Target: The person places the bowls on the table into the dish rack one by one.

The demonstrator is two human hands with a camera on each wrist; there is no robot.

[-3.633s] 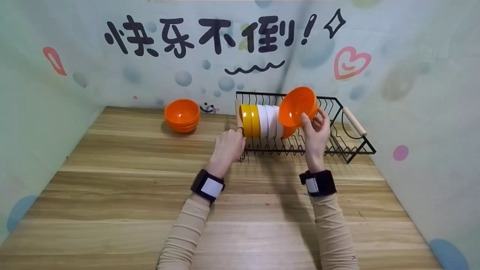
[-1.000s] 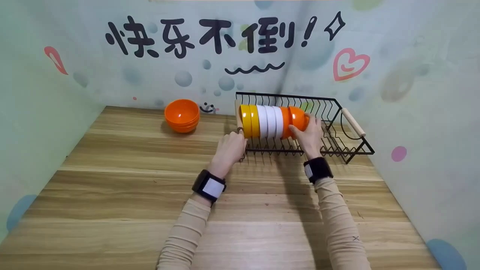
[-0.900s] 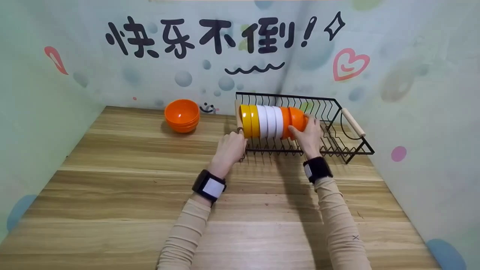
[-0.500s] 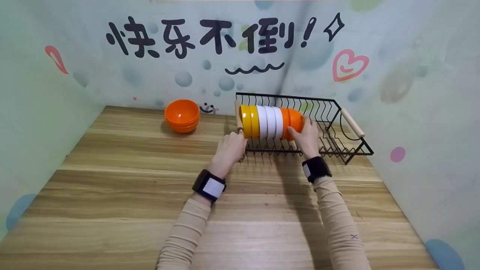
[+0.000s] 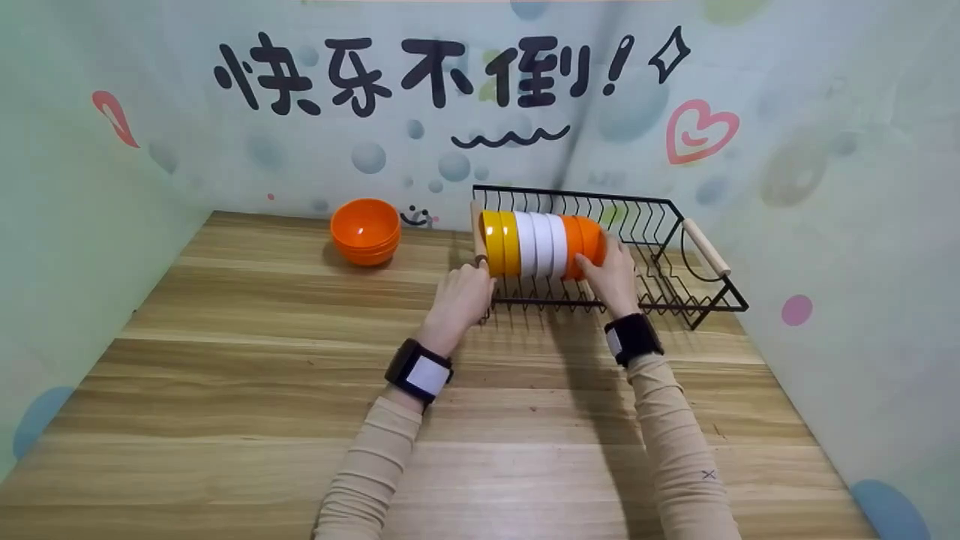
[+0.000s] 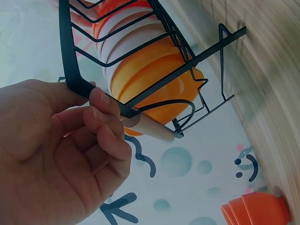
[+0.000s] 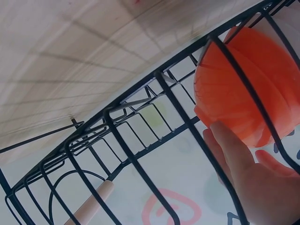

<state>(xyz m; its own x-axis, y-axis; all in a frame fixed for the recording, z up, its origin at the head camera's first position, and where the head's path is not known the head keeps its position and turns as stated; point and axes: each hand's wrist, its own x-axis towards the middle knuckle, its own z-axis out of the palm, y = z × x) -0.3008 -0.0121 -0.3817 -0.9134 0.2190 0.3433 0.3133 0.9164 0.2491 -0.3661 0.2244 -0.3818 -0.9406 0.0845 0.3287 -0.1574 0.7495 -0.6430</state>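
Observation:
A black wire dish rack (image 5: 574, 193) stands at the back right of the table. Nested on their sides in it, from left to right, are two yellow bowls (image 5: 499, 244), three white bowls (image 5: 539, 244) and two orange bowls (image 5: 573, 244). My right hand (image 5: 616, 279) holds the outermost orange bowl (image 7: 234, 89) by its rounded base, thumb at the front. At the rack's near left corner, my left hand (image 5: 461, 304) grips the black frame. In the left wrist view its thumb and index finger pinch that bar beside the wooden handle (image 6: 152, 127).
Left of the rack, a stack of orange bowls (image 5: 365, 229) stands upright on the wooden table (image 5: 300, 420). The rack's right end has another wooden handle (image 5: 706, 246). A printed cloth wall (image 5: 420, 165) rises close behind, with side walls left and right.
Earlier my right hand held the orange bowl raised and tilted above the row. It now lies nested at the row's right end, pushed left against its neighbour. My left hand keeps its grip.

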